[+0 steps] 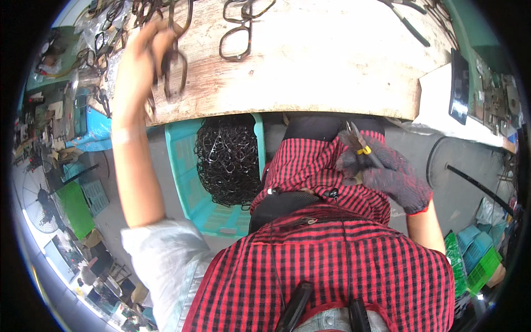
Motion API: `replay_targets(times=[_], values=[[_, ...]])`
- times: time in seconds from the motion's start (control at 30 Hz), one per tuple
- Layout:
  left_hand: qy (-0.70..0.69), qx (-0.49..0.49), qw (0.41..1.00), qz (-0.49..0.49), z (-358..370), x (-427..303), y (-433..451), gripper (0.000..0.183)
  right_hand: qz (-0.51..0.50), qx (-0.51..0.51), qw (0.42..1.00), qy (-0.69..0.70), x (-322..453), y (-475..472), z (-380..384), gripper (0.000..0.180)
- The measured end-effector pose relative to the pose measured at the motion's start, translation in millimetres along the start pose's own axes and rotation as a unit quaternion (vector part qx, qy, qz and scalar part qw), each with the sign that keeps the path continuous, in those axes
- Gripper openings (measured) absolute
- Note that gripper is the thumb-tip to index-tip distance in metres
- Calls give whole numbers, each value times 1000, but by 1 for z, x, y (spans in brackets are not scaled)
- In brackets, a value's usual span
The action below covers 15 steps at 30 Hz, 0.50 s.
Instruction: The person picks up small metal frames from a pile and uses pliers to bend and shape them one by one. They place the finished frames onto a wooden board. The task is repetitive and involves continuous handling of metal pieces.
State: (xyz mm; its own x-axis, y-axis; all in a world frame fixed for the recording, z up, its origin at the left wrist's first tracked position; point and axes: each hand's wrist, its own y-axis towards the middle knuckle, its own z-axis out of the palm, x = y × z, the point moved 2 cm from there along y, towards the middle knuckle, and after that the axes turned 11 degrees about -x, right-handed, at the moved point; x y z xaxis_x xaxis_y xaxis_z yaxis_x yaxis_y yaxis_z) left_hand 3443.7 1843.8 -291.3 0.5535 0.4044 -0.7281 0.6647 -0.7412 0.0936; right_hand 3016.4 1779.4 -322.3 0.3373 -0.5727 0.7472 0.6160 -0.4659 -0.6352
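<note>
My bare left hand (pixel 139 58) is raised over the left part of the worktable (pixel 323 66). Its fingers are closed around dark tortoiseshell eyeglass frames (pixel 183 72), blurred, and I cannot tell how many. In my lap, my right hand (pixel 388 180), in a dark knitted glove with a red cuff, grips a pair of pliers (pixel 353 139) with yellow and dark handles. The pliers' jaws point toward the table edge and look slightly parted. On the tabletop, to the right of my left hand, lie more tortoiseshell eyeglass frames (pixel 235 57), partly cut off by the top of the view.
Under the table's front edge stands a turquoise plastic basket (pixel 177 170) holding a tangled heap of thin black pieces (pixel 228 162). Another hand tool (pixel 408 27) lies at the table's far right. Frames and clear plastic bags (pixel 93 31) crowd its left end. A standing fan (pixel 39 199) is farther left.
</note>
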Motion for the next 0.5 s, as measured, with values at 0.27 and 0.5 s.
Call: replay_targets(times=[0.27, 0.5], values=[[-291, 136, 922, -215, 118, -15, -195, 30, -444, -125, 621, -633, 64, 39, 38, 59], [-250, 163, 940, -167, 113, -15, -187, 32, -525, -75, 489, -692, 75, 88, 50, 58]])
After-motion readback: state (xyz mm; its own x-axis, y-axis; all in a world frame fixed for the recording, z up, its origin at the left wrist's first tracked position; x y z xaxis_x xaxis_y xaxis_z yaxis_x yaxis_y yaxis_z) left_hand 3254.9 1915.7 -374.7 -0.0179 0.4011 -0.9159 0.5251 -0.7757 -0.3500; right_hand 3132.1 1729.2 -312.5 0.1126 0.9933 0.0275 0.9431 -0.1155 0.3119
